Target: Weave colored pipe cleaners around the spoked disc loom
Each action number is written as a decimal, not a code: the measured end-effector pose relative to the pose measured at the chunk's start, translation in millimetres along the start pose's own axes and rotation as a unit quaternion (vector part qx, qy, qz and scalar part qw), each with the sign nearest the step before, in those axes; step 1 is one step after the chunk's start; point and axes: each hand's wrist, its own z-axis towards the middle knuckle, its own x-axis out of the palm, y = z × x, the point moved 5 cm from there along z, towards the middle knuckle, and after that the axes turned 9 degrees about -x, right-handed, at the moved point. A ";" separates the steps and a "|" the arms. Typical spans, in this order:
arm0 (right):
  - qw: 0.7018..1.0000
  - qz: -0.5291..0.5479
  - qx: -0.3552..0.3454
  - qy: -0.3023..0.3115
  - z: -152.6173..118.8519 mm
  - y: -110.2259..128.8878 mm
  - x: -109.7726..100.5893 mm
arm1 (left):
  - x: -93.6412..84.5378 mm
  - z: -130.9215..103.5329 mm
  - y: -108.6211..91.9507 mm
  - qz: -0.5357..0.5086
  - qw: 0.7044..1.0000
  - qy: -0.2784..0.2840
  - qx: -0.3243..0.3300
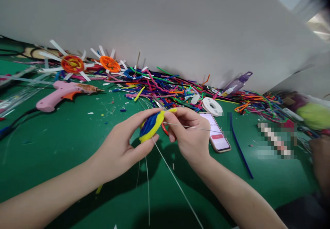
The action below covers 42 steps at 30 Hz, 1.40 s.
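Between the thumb and fingers of my left hand [122, 148] is a small round disc of blue and yellow pipe cleaner [151, 125], tilted with its yellow rim toward the right. Thin pale wires [175, 178] stick out from it, some downward and one to the right past my right hand [192, 134]. My right thumb and fingers pinch the yellow pipe cleaner's end [173, 110] at the disc's upper edge. Behind the hands show scissors [164, 129] with a red-orange handle, mostly hidden.
A pink glue gun [58, 95] lies left on the green table [69, 160]. Two orange discs with white strips [72, 64] lean behind. Loose pipe cleaners [165, 84] pile along the wall. A phone [218, 138], white spool [211, 106] and purple bottle [235, 84] are right. Another person's hand [321, 156] is far right.
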 end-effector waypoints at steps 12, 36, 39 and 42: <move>0.797 -0.423 -0.399 0.162 -6.6 17.1 -3.2 | 3.0 14.9 3.5 -0.166 0.973 0.096 -0.131; 0.565 -0.590 -0.449 0.362 -2.7 6.6 14.4 | 3.8 23.2 35.4 -0.367 0.845 0.204 -0.331; 0.618 -0.593 -0.374 0.357 2.1 1.4 10.4 | 1.0 26.1 35.5 -0.354 0.873 0.173 -0.288; 0.694 -0.555 -0.295 0.351 6.2 -0.4 6.7 | -0.8 27.1 32.2 -0.285 0.916 0.155 -0.236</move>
